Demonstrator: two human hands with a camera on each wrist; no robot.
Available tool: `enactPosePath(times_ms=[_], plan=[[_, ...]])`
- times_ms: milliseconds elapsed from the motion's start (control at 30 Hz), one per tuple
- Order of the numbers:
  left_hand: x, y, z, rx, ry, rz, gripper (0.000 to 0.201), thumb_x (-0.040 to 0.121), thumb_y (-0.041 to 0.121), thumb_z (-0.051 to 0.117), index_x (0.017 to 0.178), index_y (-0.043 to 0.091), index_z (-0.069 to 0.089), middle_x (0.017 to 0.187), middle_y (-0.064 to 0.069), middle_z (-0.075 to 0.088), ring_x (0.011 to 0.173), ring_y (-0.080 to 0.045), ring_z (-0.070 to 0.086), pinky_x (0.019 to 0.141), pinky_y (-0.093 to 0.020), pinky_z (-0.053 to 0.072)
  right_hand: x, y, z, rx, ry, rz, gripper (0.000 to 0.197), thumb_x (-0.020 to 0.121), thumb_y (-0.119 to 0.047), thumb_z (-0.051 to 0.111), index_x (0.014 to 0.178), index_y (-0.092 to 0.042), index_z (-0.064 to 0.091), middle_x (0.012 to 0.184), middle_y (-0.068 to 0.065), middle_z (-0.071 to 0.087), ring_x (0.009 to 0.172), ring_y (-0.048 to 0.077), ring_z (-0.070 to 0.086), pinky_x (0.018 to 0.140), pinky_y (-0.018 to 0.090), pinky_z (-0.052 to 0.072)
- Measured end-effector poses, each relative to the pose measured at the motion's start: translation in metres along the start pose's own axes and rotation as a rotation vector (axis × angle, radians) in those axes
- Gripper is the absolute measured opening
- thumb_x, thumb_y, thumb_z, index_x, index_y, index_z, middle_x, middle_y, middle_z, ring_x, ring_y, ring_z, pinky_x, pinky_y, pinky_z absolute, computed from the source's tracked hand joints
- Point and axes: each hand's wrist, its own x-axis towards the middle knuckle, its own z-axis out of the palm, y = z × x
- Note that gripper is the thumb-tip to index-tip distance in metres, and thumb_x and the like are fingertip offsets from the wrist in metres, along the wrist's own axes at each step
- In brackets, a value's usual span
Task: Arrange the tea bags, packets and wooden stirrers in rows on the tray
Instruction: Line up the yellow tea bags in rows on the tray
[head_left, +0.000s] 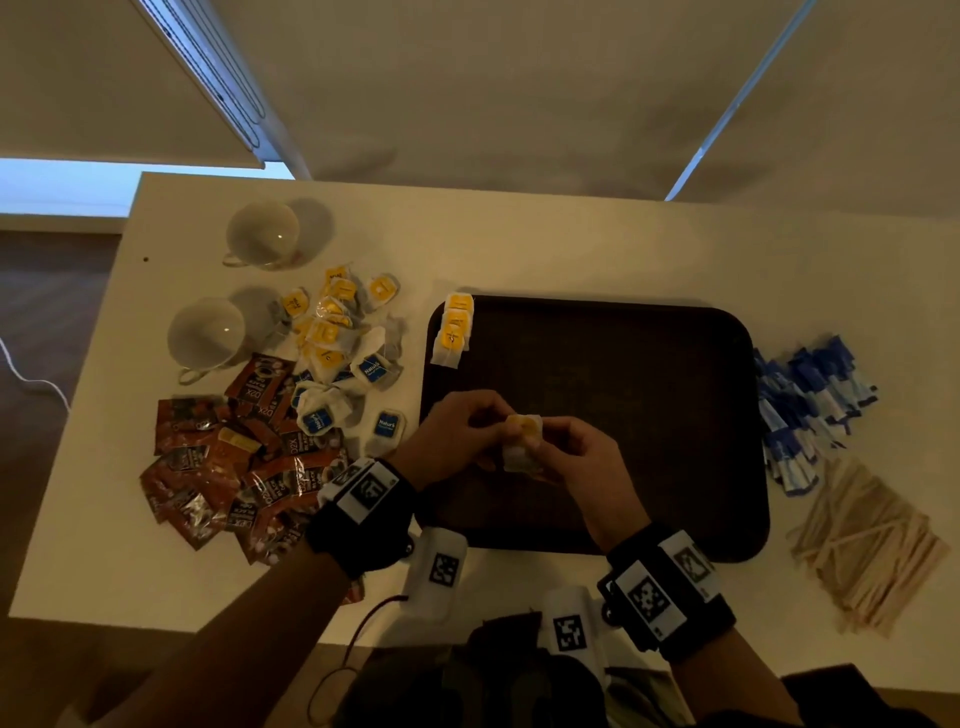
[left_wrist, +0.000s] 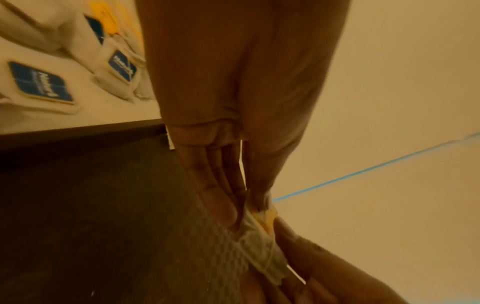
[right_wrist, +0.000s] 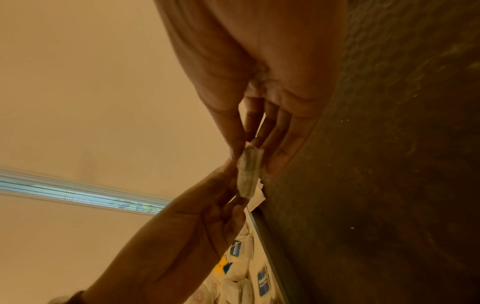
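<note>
My head view is dim and warm-toned, with cold daylight leaking in at nine o'clock and soft shadows behind the cups (head_left: 262, 234) at ten. Straight lines bow toward the edges. Both wrist views are amber, soft and smeared, sharpest near centre.

Office or hotel tea station, white table (head_left: 519, 244), roller blinds (head_left: 519, 78), cups (head_left: 262, 234), serving tray (head_left: 649, 364)
</note>
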Motion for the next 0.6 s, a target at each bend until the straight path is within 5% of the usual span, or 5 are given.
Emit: enactPosePath(times_ms=[267,400,600], plan=[[0.017,-0.016,-0.054,0.108,0.21,-0.105,0.011,0.087,0.015,0.062,0.081,0.023,0.06,0.093,-0.004,0.061,0.075,-0.017,0.064,0.055,-0.023,0.055,0.0,0.002,-0.004,0.007,0.026,0.077,0.024,0.09,-0.015,0.059,0.113,-0.023,0.056,0.109,-0.004,0.061,0.098,0.01,0.062,0.068,0.021,0.053],[0.043,-0.025,-0.08,0.286,0.204,-0.126,0.008,0.085,0.011,0.066,0.084,0.015,0.059,0.083,-0.005,0.058,0.063,-0.014,0.057,0.046,-0.018,0.05,-0.002,0.006,-0.008,-0.005,0.038,0.093,0.025,0.09,-0.015,0.058,0.114,-0.021,0.057,0.112,-0.001,0.06,0.1,0.012,0.062,0.072,0.023,0.053],[0.07,-0.026,-0.091,0.502,0.267,-0.106,0.016,0.084,0.016,0.068,0.096,0.007,0.065,0.089,-0.005,0.06,0.081,-0.018,0.056,0.07,-0.026,0.042,-0.006,0.009,-0.013,-0.006,0.044,0.102,0.023,0.09,-0.014,0.057,0.112,-0.022,0.057,0.112,-0.001,0.061,0.101,0.014,0.061,0.076,0.025,0.053]])
